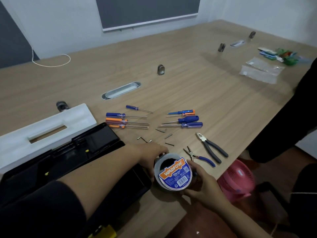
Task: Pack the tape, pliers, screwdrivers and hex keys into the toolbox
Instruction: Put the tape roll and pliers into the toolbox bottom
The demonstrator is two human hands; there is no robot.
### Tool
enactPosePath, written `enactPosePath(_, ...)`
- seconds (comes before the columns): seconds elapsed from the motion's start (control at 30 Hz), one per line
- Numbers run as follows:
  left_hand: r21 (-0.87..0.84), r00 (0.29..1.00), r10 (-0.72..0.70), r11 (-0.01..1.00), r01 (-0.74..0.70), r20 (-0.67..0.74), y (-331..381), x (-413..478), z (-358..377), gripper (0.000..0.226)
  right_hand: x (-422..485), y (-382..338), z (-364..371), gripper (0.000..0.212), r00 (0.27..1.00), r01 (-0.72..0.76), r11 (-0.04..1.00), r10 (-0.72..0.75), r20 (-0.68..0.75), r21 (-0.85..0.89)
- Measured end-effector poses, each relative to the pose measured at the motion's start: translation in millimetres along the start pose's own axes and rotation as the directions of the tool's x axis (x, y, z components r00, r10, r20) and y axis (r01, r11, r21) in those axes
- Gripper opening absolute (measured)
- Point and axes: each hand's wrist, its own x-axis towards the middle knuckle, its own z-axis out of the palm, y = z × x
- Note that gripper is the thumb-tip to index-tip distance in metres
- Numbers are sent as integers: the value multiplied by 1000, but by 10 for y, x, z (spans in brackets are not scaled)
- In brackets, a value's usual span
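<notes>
Both hands hold a grey roll of duct tape [173,176] with a blue and orange label, tilted just above the table's near edge. My left hand [151,155] grips its far left side and my right hand [200,181] its near right side. The open black toolbox [72,162] lies to the left, partly under my left forearm. Several blue and orange screwdrivers [127,121] and more blue screwdrivers [185,120] lie beyond the tape. Small hex keys [161,130] are scattered between them. Grey-handled pliers [211,146] and blue-handled needle-nose pliers [199,157] rest to the right.
A white tray [42,127] stands behind the toolbox. The wooden table [205,93] has metal cable slots [121,91] and small metal posts [160,69]. Clear plastic bags [260,71] lie at the far right. A pink fan [236,179] sits below the table edge.
</notes>
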Motion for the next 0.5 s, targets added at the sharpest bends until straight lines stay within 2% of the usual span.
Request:
enactPosePath(0.1,-17,1000,-6,1000,5,-10,8,-10,2,85,6,0,18,79,1000,-2,999,3,-30,36)
enactPosePath(0.33,-109,998,-3,994,-3,-58,18,-82,-58,90,66,-81,-194,79,999,46,998,-47,-9,-42)
enactPosePath(0.5,-180,982,52,980,-84,-179,59,-331,-273,86,215,-270,-486,82,995,87,995,-85,46,-38)
